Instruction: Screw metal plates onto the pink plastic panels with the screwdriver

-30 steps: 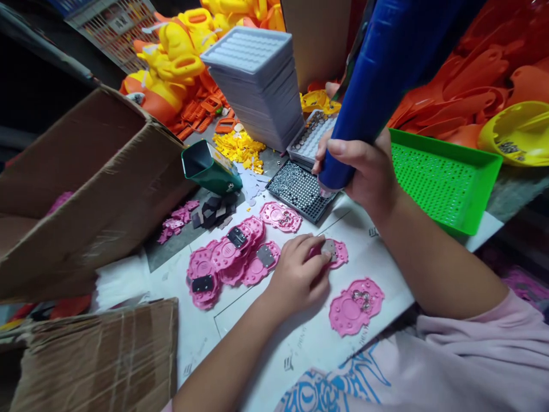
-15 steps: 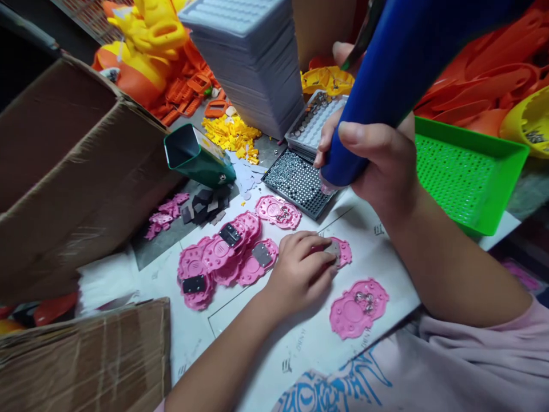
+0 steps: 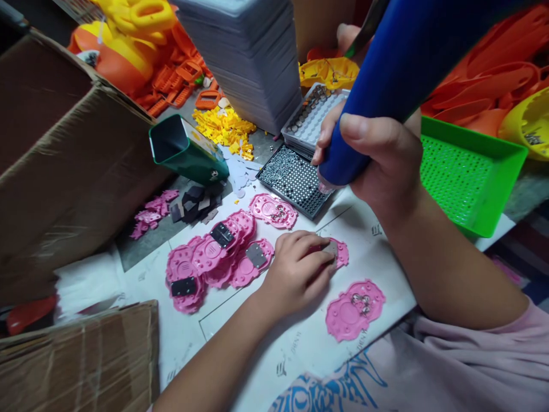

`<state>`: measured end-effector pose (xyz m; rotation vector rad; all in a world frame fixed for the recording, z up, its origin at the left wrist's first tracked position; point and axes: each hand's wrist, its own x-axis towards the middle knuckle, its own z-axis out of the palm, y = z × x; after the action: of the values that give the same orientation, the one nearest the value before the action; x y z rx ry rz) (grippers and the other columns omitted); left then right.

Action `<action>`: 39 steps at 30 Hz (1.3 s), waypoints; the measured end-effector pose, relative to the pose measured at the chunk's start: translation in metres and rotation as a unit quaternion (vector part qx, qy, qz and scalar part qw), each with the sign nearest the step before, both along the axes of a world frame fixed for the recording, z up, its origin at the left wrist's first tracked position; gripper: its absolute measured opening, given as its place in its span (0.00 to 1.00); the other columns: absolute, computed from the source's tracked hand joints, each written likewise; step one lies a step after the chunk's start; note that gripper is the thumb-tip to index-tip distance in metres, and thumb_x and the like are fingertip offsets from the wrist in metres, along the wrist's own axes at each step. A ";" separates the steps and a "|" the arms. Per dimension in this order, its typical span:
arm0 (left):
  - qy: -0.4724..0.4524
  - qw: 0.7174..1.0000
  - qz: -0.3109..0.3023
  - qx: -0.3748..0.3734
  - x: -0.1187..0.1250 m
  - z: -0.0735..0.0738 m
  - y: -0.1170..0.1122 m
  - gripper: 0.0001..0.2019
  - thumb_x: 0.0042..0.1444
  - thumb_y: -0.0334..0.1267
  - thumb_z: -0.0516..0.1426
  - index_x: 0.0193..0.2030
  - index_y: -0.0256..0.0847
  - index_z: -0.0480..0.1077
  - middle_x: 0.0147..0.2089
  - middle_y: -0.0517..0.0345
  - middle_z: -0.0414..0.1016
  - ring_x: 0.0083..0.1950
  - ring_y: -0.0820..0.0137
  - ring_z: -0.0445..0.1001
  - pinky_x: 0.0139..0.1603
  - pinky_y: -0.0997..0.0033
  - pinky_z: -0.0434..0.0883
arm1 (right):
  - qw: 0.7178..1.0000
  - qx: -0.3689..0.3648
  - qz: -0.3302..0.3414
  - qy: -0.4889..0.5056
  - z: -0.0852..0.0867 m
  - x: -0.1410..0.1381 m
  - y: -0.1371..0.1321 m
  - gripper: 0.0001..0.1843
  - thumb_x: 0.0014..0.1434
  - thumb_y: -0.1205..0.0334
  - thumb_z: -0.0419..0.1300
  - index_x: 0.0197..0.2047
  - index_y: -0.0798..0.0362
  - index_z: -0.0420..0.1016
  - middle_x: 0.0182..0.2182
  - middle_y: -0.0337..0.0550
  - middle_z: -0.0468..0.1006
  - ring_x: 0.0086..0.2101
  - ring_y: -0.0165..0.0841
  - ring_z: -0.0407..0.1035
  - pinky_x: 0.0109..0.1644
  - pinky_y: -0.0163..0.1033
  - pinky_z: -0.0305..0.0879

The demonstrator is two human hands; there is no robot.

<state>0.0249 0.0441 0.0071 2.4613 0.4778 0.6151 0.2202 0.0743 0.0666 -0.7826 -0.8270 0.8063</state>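
Note:
My right hand (image 3: 386, 160) is wrapped around a blue electric screwdriver (image 3: 369, 109), its tip pointing down over the edge of the screw tray. My left hand (image 3: 298, 269) lies over a pink plastic part (image 3: 342, 252) on the white board, fingers curled down on it and holding it there; a grey cover shows at the fingertips, the rest being hidden. Nearer to me is another pink part (image 3: 355, 309) with metal pieces on it. Left of my left hand, several pink parts (image 3: 214, 252) are piled up, some with black or grey covers.
A black perforated tray (image 3: 295, 177) holds small screws. Behind it stand a tray of round metal pieces (image 3: 306, 117) and tall stacked pale trays (image 3: 253, 63). A green basket (image 3: 467, 171) is at right, a dark green container (image 3: 186, 149) and cardboard boxes (image 3: 77, 166) at left.
The view has shifted slightly, so the items at left sit further left. My left hand stays on the pink part, and the screwdriver stays raised in my right hand.

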 end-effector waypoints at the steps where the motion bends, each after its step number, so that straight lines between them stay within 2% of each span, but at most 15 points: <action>1: 0.001 1.000 -0.001 0.000 0.000 0.000 0.000 0.06 0.60 0.33 0.60 0.44 0.40 0.74 0.48 0.49 0.78 0.51 0.61 0.72 0.53 0.55 0.66 | 1.000 -0.005 -0.004 0.000 0.000 0.000 0.000 0.17 0.43 0.58 0.69 0.32 0.50 0.66 0.24 0.36 0.72 0.22 0.33 0.68 0.23 0.38 0.63; 6: 0.002 1.000 -0.003 0.000 -0.001 0.000 0.001 0.06 0.61 0.33 0.59 0.44 0.40 0.74 0.48 0.49 0.78 0.51 0.62 0.72 0.53 0.56 0.66 | 1.000 -0.026 -0.009 -0.009 0.002 -0.001 0.000 0.18 0.41 0.56 0.70 0.30 0.49 0.66 0.23 0.35 0.72 0.21 0.32 0.67 0.22 0.38 0.64; 15: 0.001 1.000 -0.001 -0.013 0.000 0.001 0.000 0.05 0.60 0.33 0.60 0.43 0.40 0.74 0.48 0.50 0.78 0.51 0.61 0.72 0.53 0.56 0.65 | 1.000 -0.011 0.003 -0.009 -0.002 -0.002 0.000 0.16 0.46 0.57 0.68 0.34 0.50 0.66 0.25 0.35 0.72 0.23 0.32 0.68 0.22 0.37 0.63; 24: -0.001 1.000 0.003 -0.014 0.001 0.000 -0.001 0.05 0.61 0.34 0.59 0.43 0.40 0.74 0.48 0.50 0.78 0.51 0.61 0.72 0.53 0.56 0.65 | 1.000 -0.010 0.001 -0.004 -0.002 -0.002 0.000 0.15 0.46 0.59 0.67 0.34 0.50 0.66 0.25 0.35 0.72 0.23 0.31 0.68 0.23 0.37 0.64; 30: -0.001 1.000 0.004 -0.013 0.001 0.001 0.000 0.05 0.61 0.34 0.59 0.43 0.41 0.74 0.48 0.50 0.78 0.51 0.61 0.72 0.52 0.56 0.65 | 0.999 -0.031 -0.001 -0.019 -0.001 -0.002 -0.002 0.18 0.44 0.53 0.70 0.32 0.48 0.66 0.25 0.35 0.72 0.23 0.32 0.68 0.21 0.37 0.62; 39: 0.013 1.000 0.000 -0.015 0.001 0.001 0.001 0.05 0.61 0.34 0.60 0.43 0.40 0.73 0.48 0.50 0.78 0.51 0.62 0.72 0.53 0.56 0.65 | 0.999 -0.042 0.012 -0.021 -0.003 0.000 -0.001 0.19 0.44 0.52 0.70 0.34 0.48 0.66 0.25 0.36 0.72 0.24 0.33 0.68 0.21 0.38 0.62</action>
<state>0.0255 0.0449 0.0081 2.4430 0.4928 0.5725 0.2199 0.0735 0.0635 -0.8684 -0.8458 0.8519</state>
